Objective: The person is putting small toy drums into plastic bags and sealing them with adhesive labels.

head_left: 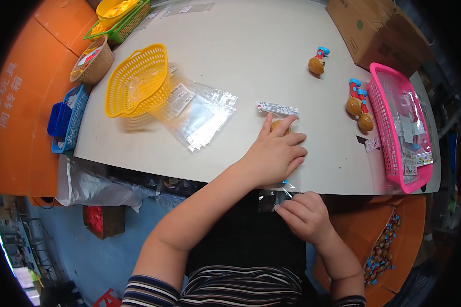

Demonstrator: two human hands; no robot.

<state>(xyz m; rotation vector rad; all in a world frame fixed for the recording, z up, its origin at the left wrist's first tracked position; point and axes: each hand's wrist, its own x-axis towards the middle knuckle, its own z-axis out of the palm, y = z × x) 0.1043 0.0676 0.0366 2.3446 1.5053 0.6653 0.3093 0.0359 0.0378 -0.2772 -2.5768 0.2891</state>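
Observation:
My left hand [275, 153] lies over a clear plastic bag [298, 180] near the table's front edge, fingers spread. Under those fingers a brown rounded toy [280, 126] shows in part, below the bag's printed white header [277, 108]. At the edge, my right hand [305, 215] is closed, pinching the bag's lower end. A bit of blue shows between the hands; the rest of the toy is hidden. To the right lie two similar toys [354, 106] with brown round ends and red-and-blue stems, and another toy [316, 65] sits farther back.
Flat clear bags [205, 115] lie fanned beside a yellow basket [138, 82] on the left. A pink basket [386, 128] with packaging stands right, before a cardboard box [379, 30]. Blue [71, 120] and tan [93, 64] baskets line the left edge. An orange bin [404, 235] below holds many toys.

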